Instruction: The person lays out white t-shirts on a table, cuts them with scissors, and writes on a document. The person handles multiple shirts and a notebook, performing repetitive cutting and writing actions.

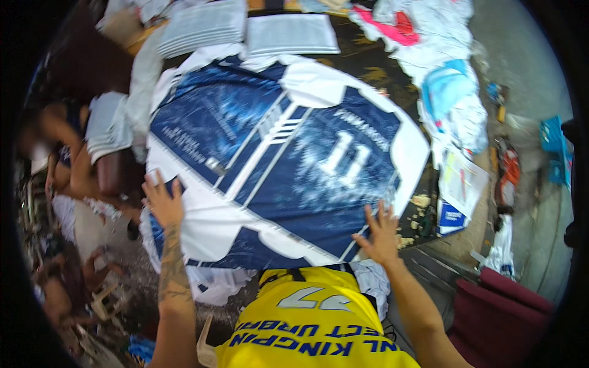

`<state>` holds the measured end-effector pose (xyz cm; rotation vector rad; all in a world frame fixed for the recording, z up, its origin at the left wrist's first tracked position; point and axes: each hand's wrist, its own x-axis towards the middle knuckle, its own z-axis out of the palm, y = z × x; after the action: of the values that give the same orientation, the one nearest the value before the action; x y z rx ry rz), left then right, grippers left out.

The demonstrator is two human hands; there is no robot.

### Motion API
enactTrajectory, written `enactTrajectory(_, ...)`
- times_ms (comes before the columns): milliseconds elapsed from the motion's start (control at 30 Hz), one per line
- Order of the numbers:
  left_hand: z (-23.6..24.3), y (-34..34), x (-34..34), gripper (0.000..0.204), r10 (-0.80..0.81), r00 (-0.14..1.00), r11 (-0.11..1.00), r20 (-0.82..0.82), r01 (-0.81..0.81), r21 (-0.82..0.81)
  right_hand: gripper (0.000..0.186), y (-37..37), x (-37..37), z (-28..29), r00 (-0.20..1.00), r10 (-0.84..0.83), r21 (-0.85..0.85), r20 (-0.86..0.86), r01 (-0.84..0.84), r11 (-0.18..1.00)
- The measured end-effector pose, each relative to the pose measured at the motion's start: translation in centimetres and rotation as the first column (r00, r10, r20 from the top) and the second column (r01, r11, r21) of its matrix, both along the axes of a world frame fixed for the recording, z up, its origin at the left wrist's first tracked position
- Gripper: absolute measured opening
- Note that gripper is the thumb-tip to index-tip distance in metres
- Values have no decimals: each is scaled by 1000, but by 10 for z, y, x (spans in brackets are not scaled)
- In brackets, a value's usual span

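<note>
Spread across the table in front of me lies a large white sheet of fabric (196, 211) printed with navy jersey panels (245, 116). One panel carries lettering and a big white number. My left hand (163, 199) rests flat on the white left edge of the sheet, fingers spread. Near the sheet's lower right side, my right hand (380, 236) lies with fingers apart on a navy panel. Neither hand grips anything. The near edge of the sheet hangs close to my yellow shirt, and other fabric layers show beneath it at the left.
Stacks of folded pale fabric (205, 30) and a flat pale pack (291, 34) sit at the far edge. White, pink and light-blue cloth (445, 92) is heaped right, above papers (463, 184). A maroon chair (503, 316) stands lower right. People (73, 147) sit at left.
</note>
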<state>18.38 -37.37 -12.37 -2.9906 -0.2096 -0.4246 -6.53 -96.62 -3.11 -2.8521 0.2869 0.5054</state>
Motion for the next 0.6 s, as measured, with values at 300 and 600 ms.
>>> enactTrajectory(300, -3, -18, 15, 76, 232, 966, 961, -113, -245, -125, 76, -8, -2, 37, 965, -149, 161, 214, 116, 980)
enactTrajectory(600, 64, -429, -102, 71, -789, 615, 456, 22, 608, -650, 43, -346, -26, 66, 522, -807, 106, 277, 818, 565)
